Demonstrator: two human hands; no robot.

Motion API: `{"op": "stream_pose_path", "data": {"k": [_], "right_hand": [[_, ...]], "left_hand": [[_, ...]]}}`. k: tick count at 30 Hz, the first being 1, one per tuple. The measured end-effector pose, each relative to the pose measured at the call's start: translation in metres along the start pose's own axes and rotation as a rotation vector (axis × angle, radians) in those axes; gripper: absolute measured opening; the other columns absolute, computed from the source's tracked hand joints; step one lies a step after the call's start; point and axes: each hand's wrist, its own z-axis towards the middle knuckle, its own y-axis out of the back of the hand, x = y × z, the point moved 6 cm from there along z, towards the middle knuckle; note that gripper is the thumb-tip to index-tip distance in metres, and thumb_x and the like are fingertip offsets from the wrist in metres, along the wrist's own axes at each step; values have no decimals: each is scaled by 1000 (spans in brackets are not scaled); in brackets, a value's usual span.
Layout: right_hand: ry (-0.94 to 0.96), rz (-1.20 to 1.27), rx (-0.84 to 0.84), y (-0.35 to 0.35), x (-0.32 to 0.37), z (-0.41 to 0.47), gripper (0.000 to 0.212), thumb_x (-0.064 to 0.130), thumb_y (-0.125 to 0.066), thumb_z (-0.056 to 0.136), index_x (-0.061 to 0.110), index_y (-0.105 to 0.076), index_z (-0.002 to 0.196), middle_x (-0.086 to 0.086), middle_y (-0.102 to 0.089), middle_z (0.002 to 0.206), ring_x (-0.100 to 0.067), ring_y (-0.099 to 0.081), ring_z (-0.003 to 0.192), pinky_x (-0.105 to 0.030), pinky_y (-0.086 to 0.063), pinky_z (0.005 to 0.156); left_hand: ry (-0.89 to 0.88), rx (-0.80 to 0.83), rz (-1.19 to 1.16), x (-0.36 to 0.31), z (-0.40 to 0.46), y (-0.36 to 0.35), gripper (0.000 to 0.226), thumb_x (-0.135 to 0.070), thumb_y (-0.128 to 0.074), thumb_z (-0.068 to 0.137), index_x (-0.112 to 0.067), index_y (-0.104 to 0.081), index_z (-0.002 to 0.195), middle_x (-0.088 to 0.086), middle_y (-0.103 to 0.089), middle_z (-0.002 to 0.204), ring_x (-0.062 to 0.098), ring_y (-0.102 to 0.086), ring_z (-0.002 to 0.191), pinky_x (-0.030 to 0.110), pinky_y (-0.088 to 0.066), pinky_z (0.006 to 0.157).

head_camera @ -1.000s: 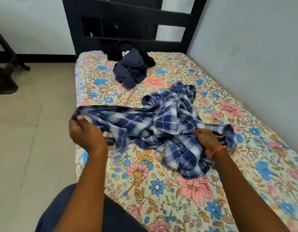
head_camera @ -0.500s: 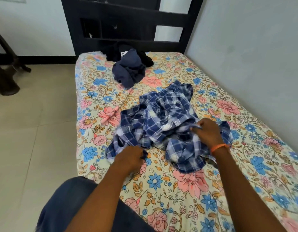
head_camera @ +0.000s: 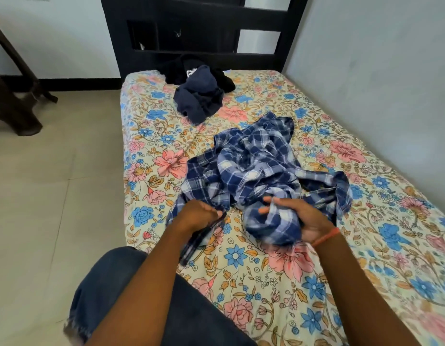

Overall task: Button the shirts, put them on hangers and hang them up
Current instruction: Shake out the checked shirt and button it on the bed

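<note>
Head view: crumpled blue-and-white plaid cotton shirt heaped mid-way along floral-sheeted bed. Right hand curled round a bunched fold, fingers partly buried in cloth. Left hand pinching a blurred edge strip. Buttons indiscernible. Dark navy garment pile near black headboard, shapes unclear.

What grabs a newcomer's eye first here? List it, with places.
The crumpled blue plaid shirt at mid-bed, with the left hand gripping its near-left edge and the right hand bunching its near end. Beneath lies the loud floral bedsheet; a dark clothes pile sits by the black headboard.
</note>
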Motion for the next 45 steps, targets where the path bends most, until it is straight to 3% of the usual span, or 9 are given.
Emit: {"op": "stream_pose_path", "data": {"k": [3,6,11,16,23,26,28,32,45], "right_hand": [[191,119,297,-12,39,-17,80,25,-74,81,0,-35,146,-36,-43,143,-50,-44,130,-70,-35,104],[271,189,482,-25,70,-32,62,23,-54,91,3,-36,148,-31,-33,152,-38,-57,120,-51,-45,101],[120,-586,-236,18,32,-9,27,24,-70,81,2,-63,95,-1,-66,79,-19,-59,68,-19,-52,57],[150,-584,-551,36,-11,-10,25,13,-73,88,8,-55,105,-2,-62,112,-20,-59,95,-32,-50,83],[402,-524,-541,-50,59,28,17,10,-52,99,0,-62,108,-23,-62,89,-22,-56,78,-42,-56,70],[726,-743,-588,-131,129,56,15,10,-46,99,5,-54,110,-5,-52,78,-13,-49,64,-23,-43,57],[857,-861,-351,-207,152,79,11,-1,-45,95,-1,-52,102,-4,-50,78,-14,-50,67,-29,-48,61],[629,-1081,200,-277,111,108,18,11,-58,98,-1,-67,88,-2,-69,77,-2,-62,66,-17,-51,69],[351,-1205,-216,-90,25,102,58,52,-82,71,19,-36,65,1,-33,62,-17,-34,57,-30,-26,54]], "left_hand": [[44,68,-255,-3,-3,1,25,-19,-65,93,-2,-67,111,16,-69,93,27,-66,77,46,-59,80],[44,95,-379,-5,-3,1,23,-11,-61,95,-1,-61,115,23,-67,104,35,-66,87,54,-56,85],[-86,48,74,-2,-2,-7,6,-9,-65,92,-8,-65,98,6,-64,89,16,-58,76,23,-47,65],[-129,97,687,7,-3,-23,7,-9,-59,90,-4,-61,86,12,-59,87,22,-53,75,33,-50,76],[-106,209,736,12,-2,-28,29,-15,-56,89,-16,-39,66,1,-41,70,12,-39,59,25,-33,52],[-111,235,719,14,0,-31,18,-19,-58,88,-15,-48,73,0,-48,74,10,-46,65,23,-39,58],[-106,238,681,16,3,-31,15,-21,-59,86,-13,-51,76,1,-50,74,13,-48,66,25,-41,61],[-64,263,506,19,7,-30,19,-26,-55,86,-14,-47,73,5,-47,72,19,-46,66,33,-39,64],[-302,587,352,-22,-25,-78,15,-17,-65,89,-27,-58,81,-7,-59,82,11,-58,74,28,-48,70]]}}
